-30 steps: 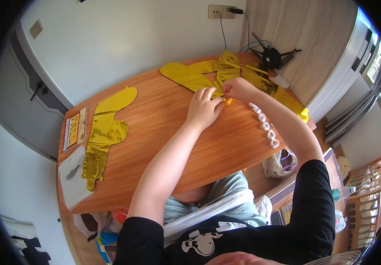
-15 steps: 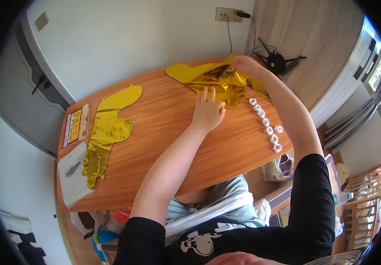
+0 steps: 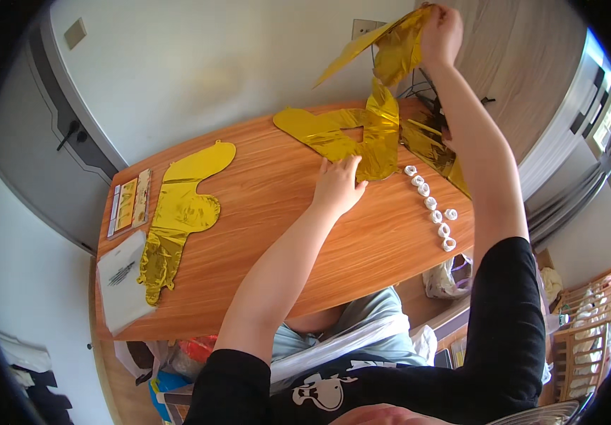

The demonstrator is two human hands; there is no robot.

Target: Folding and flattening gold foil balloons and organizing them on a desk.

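The upper end of the gold foil (image 3: 381, 131) is being grasped in the right hand (image 3: 441, 37) and held up above the far right corner of the desk (image 3: 277, 191). Its lower part is lying near the far edge and being touched by the left hand (image 3: 339, 187), fingers loosely spread, gripping nothing. White rolls (image 3: 431, 203) are lining the right edge; a second foil piece (image 3: 182, 209) is lying near the left.
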